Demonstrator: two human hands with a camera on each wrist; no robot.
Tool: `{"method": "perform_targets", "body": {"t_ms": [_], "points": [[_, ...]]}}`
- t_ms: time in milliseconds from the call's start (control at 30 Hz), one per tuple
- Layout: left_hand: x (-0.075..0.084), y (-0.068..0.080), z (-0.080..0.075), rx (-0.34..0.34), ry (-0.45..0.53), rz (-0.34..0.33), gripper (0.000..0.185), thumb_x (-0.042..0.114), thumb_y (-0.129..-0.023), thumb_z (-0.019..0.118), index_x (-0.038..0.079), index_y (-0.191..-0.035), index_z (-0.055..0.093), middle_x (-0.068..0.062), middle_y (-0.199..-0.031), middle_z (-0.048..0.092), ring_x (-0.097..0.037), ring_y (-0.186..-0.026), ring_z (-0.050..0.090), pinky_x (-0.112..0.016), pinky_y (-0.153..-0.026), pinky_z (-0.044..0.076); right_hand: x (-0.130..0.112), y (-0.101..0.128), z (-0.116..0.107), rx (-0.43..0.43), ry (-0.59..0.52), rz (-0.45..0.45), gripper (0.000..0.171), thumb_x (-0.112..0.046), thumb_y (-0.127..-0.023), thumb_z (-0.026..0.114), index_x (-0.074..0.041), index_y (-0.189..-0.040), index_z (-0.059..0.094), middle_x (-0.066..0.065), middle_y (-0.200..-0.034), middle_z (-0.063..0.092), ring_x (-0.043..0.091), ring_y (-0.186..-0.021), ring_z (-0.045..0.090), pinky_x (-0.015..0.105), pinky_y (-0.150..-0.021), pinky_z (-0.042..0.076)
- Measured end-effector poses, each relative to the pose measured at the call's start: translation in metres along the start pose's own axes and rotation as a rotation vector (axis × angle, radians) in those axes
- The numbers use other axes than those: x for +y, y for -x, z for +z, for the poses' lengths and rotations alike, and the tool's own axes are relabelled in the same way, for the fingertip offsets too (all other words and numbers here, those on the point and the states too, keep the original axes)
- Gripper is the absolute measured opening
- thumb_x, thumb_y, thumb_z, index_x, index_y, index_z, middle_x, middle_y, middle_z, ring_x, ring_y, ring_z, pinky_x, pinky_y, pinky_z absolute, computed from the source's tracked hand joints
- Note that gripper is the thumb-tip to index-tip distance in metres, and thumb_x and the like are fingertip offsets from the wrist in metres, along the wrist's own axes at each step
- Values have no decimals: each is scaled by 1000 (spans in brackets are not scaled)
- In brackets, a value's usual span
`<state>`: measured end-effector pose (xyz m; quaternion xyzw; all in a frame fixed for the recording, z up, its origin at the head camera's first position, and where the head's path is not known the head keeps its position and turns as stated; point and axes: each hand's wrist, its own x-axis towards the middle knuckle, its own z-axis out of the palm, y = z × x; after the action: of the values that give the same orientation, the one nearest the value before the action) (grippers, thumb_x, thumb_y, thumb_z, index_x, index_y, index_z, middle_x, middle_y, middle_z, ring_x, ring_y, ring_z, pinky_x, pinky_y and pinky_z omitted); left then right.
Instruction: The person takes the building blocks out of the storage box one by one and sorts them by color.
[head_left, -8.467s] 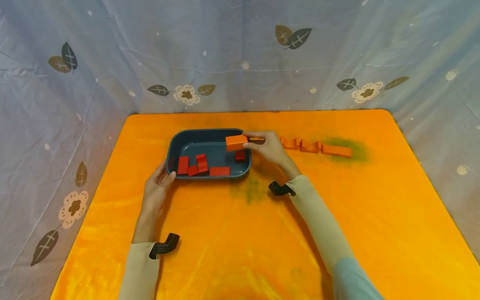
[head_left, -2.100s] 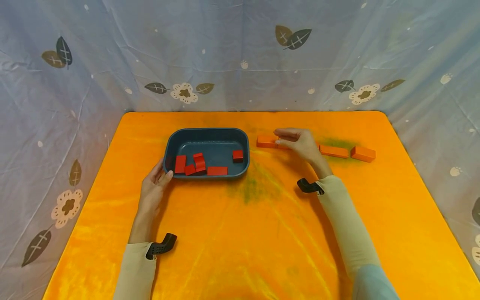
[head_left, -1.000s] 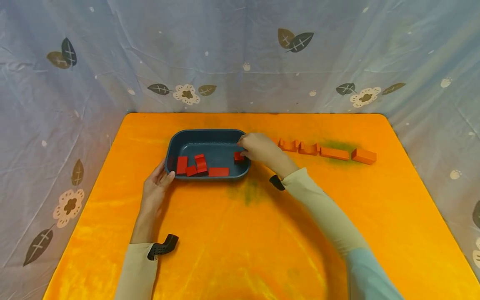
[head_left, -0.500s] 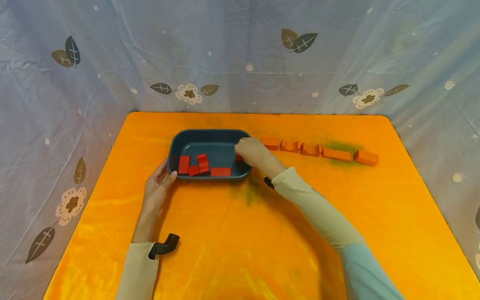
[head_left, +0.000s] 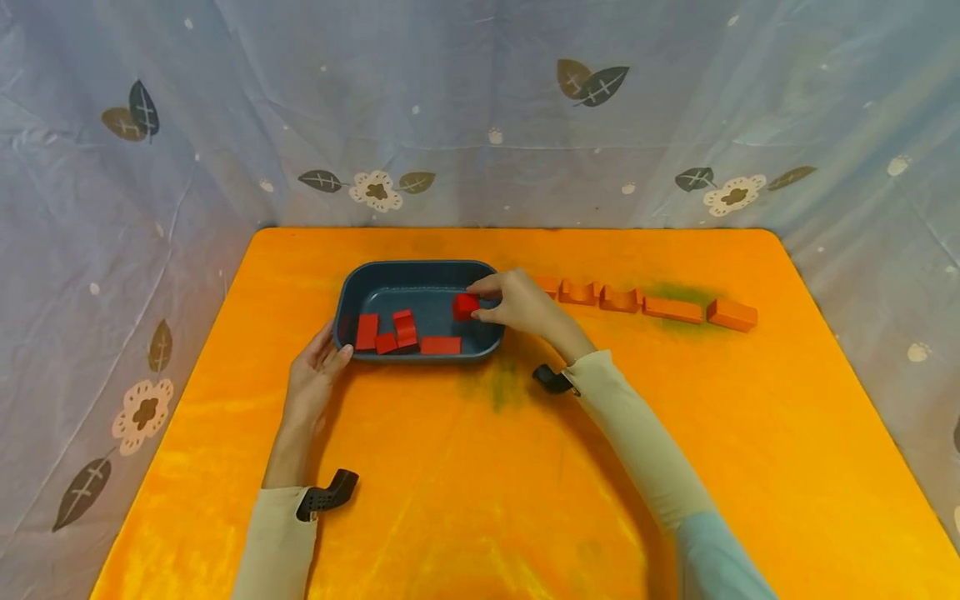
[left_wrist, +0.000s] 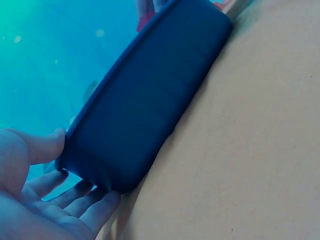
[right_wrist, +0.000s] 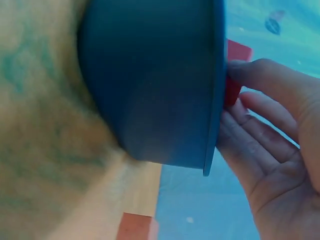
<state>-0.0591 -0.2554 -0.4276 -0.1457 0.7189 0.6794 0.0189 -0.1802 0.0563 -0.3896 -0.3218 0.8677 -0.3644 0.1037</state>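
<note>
A dark blue rectangular bin (head_left: 420, 357) stands on the table, left of the middle. My left hand (head_left: 313, 375) holds its near left corner, thumb at the rim and fingers against the outer wall in the left wrist view. Just above the bin floor, near its right end, my right hand (head_left: 525, 310) pinches a red cube-like block (head_left: 465, 307) between thumb and fingers. Several other red blocks lie in the bin: a flat one (head_left: 367, 332), a small one (head_left: 386, 343), a curved one (head_left: 405, 328) and a long one (head_left: 441, 345).
Right of the bin runs a row of orange blocks: one partly hidden behind my right hand, two with scooped tops (head_left: 579, 292), (head_left: 619, 299), a long bar (head_left: 672, 310) and a rectangular block (head_left: 732, 315). Patterned curtains (head_left: 487, 117) hang around the orange tablecloth (head_left: 465, 483).
The orange block held earlier now ends the row at the right. My right hand has come left into the bin and lifted the red cube-like block. The left hand has stayed put.
</note>
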Motion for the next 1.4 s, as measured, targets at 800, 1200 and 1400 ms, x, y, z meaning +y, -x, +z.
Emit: {"method": "perform_targets", "body": {"t_ms": [800,1200,1400], "points": [[-3,1,2,-18,-38,-8,65,19,-101,56,12,-156,23,-5,-161,24,-19,-146,25,-30,-115,30,53,63,-20,333,-433,135,40,-10,-86,76,2,-123,67,16,-126,64,30,-116,59,36,-93,54],[0,5,1,-8,-52,-14,63,18,-102,53,15,-157,23,-1,-161,23,-16,-146,24,-31,-116,29,83,80,-6,344,-211,113,33,-11,-84,79,-3,-115,73,13,-118,68,31,-122,55,46,-102,47],[0,5,2,-6,-46,-9,63,18,-102,53,14,-157,22,-1,-161,23,-16,-146,25,-31,-116,29,89,81,-1,332,-200,92,33,-4,-81,79,0,-114,72,15,-112,71,30,-112,61,43,-90,55]]}}
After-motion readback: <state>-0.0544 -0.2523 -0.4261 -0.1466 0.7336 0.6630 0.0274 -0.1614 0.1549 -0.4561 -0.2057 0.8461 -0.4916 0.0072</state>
